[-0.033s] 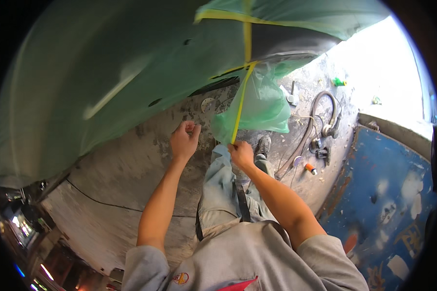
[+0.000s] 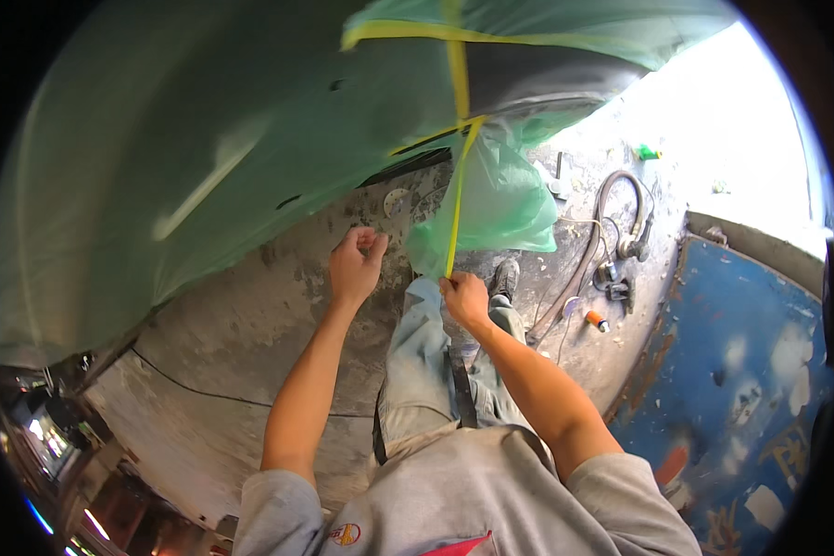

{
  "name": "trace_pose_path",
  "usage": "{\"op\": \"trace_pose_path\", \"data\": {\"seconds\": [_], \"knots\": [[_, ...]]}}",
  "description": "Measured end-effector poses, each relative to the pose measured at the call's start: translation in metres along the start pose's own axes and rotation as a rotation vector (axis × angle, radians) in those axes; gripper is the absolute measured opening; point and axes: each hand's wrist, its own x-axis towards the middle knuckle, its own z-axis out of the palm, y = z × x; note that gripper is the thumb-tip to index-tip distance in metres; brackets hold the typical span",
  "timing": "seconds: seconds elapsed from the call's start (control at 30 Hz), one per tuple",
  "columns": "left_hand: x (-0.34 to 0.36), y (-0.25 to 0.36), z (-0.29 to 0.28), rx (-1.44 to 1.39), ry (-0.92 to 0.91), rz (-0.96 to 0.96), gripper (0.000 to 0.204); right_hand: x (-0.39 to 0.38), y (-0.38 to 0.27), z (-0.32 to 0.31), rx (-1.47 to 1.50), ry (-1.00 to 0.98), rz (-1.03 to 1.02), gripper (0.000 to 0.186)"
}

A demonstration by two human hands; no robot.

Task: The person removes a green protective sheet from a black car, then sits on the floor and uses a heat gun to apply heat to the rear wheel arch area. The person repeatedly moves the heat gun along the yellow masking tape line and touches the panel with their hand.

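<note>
A strip of yellow masking tape (image 2: 456,208) runs down from the green film-covered car body (image 2: 334,120). My right hand (image 2: 466,298) pinches its lower end, closed on it. Loose green plastic film (image 2: 505,208) hangs in a bunch beside the tape strip and partly sticks along it. To the left, my left hand (image 2: 355,269) is raised over the floor with fingers curled in toward the thumb. Nothing shows in that hand, and it is apart from the tape and film. More yellow tape (image 2: 459,79) crosses the film above, bordering an uncovered dark panel (image 2: 547,74).
On the worn floor (image 2: 250,334) to the right lie a grey hose (image 2: 595,227) with sander-like tools (image 2: 612,278) and an orange cylinder (image 2: 597,321). A blue scuffed panel (image 2: 732,371) stands at right. A dark cable (image 2: 213,394) crosses the floor at left.
The view has shifted slightly, so the covered car body appears a little further left. Both hands keep nearly the same pose, the right still on the tape.
</note>
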Motion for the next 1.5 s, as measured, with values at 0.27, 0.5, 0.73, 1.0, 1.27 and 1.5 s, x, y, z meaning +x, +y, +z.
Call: {"op": "trace_pose_path", "data": {"seconds": [0.27, 0.5, 0.73, 1.0, 1.27, 1.5], "knots": [[0.064, 0.060, 0.120, 0.025, -0.074, 0.117, 0.046, -0.012, 0.104, -0.005, 0.012, 0.047, 0.044, 0.023], [0.066, 0.060, 0.222, 0.068, -0.171, 0.124, 0.049, -0.034, 0.250, -0.041, -0.021, 0.104, 0.221, 0.025], [0.025, 0.083, 0.311, 0.200, -0.253, 0.154, 0.047, -0.061, 0.443, -0.164, -0.091, 0.397, 0.548, 0.023], [-0.001, 0.161, 0.406, 0.231, -0.304, 0.126, 0.044, -0.119, 0.599, -0.390, -0.253, 0.540, 0.953, 0.025], [0.046, 0.198, 0.492, 0.296, -0.235, 0.179, 0.054, -0.195, 0.670, -0.531, -0.244, 0.736, 1.060, 0.026], [0.144, 0.199, 0.608, 0.218, -0.153, 0.156, 0.069, -0.197, 0.690, -0.645, 0.062, 1.131, 0.835, 0.021]]}}
